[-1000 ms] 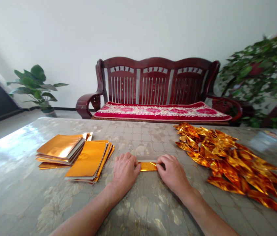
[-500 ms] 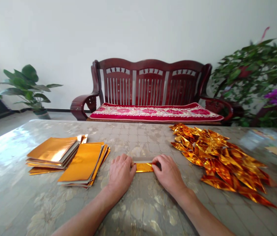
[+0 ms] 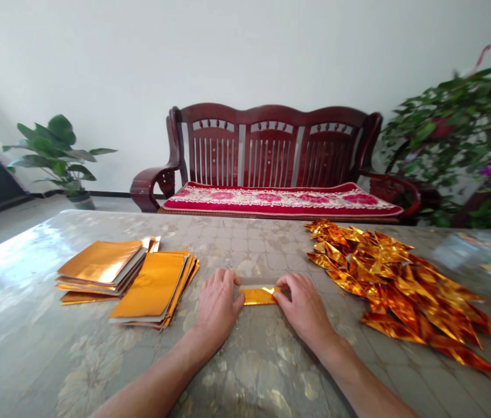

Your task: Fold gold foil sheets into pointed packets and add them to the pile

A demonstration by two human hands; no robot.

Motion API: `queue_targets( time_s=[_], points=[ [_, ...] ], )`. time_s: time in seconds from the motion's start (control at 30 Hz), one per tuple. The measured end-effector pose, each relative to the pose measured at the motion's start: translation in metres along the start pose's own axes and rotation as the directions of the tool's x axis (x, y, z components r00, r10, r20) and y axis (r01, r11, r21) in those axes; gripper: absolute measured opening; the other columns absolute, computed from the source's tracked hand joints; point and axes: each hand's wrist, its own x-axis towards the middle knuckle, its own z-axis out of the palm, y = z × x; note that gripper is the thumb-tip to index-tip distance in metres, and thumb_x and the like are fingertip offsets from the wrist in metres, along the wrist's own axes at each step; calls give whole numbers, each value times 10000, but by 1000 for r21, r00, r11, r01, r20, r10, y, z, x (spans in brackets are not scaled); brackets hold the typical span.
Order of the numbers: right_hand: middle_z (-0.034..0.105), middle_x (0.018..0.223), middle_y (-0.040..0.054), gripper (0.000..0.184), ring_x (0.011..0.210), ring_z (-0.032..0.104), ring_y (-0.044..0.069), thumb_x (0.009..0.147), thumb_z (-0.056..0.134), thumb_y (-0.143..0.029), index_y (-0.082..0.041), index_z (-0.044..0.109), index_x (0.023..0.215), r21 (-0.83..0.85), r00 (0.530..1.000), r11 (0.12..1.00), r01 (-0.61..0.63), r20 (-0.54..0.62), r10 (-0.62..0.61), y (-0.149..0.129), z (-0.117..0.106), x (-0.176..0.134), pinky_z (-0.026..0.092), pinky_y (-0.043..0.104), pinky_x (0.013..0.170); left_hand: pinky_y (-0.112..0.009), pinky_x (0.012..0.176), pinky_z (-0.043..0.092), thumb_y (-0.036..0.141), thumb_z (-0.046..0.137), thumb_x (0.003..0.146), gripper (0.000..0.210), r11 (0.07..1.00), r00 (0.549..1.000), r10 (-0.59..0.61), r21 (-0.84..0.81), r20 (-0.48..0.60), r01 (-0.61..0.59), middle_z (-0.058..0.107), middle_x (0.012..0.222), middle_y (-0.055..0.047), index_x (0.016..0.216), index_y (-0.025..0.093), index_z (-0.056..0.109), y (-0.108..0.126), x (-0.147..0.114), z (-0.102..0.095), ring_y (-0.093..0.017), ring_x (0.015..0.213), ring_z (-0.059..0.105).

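Flat on the table, a sheet of gold foil paper (image 3: 259,296) shows a shiny gold strip folded over along its near side and a grey back beyond it. My left hand (image 3: 220,301) is closed on its left end, thumb on the gold strip and fingers at the grey part. At the right end my right hand (image 3: 301,297) pinches the paper between thumb and fingers. Some fingertips are hidden behind the hands.
Two stacks of gold paper sheets (image 3: 151,284) (image 3: 101,261) lie to the left. A heap of folded gold foil pieces (image 3: 384,267) spreads on the right, with clear plastic (image 3: 467,248) beyond it. A wooden bench (image 3: 271,151) stands behind the table (image 3: 245,371).
The whole view has shifted slightly, so things sit a little further right. My right thumb now lies flatter along the gold strip; both hands remain at the paper's ends.
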Motion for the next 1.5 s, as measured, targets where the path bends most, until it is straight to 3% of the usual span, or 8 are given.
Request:
queue_targets(
  time_s=[0.2,0.37,0.5,0.83,1.13,1.27,1.37,1.5],
  points=[
    [630,850,20,104,875,538,215,862,620,-192,-223,619,762,-9,998,999,36,51,-35,-4,-4,0,389,318,791,-349,910,448,148,513,924,170,975,978,210,65,13,-210,586,1101,-50,1034,223,619,5,-4,-1,-223,1024,527],
    [630,835,25,129,855,537,211,875,612,-199,-220,617,748,-56,997,997,56,46,-54,-4,-5,0,386,314,767,-290,977,459,100,471,947,302,890,884,455,-78,107,-448,612,1216,-24,1145,268,627,4,-4,0,-172,1129,551],
    [628,848,30,120,856,536,212,890,596,-199,-218,609,772,-132,996,988,82,57,-75,-5,-5,-1,379,319,765,-332,1043,450,107,460,948,341,851,839,523,-50,152,-522,636,1263,-50,1238,234,587,3,-8,1,-186,1200,564],
    [615,932,90,125,901,506,266,889,627,-332,-220,572,884,-377,1000,926,28,15,-24,-43,-2,-9,346,374,754,-409,1175,331,243,514,911,492,851,850,507,78,141,-520,485,1479,-137,1391,141,479,11,-29,4,-270,1382,432],
    [603,955,76,81,909,494,262,880,646,-275,-231,590,918,-367,999,930,9,35,5,-17,-7,-8,338,374,767,-428,1145,371,259,486,953,455,868,876,459,137,150,-478,474,1490,-131,1400,179,475,-6,-35,-3,-260,1388,429],
    [617,918,75,131,875,495,263,871,662,-337,-223,607,906,-412,999,911,-26,-41,10,-7,-17,-8,336,371,741,-420,1141,374,263,465,965,444,870,878,451,139,159,-472,463,1499,-124,1402,183,467,-6,-36,-3,-256,1401,405],
    [643,937,71,61,913,502,259,906,619,-281,-228,633,934,-379,992,922,79,-61,-110,-12,-24,-11,342,379,785,-430,1123,390,273,479,963,429,892,904,401,160,147,-422,478,1480,-127,1381,176,482,5,-40,0,-278,1379,418],
    [679,959,43,100,953,541,230,946,574,-238,-234,665,905,-220,930,906,363,149,-336,-29,-24,-17,359,356,818,-424,1067,427,248,470,962,362,911,922,363,154,137,-382,545,1380,-108,1313,188,531,22,-43,-1,-272,1245,505]
  ],
)
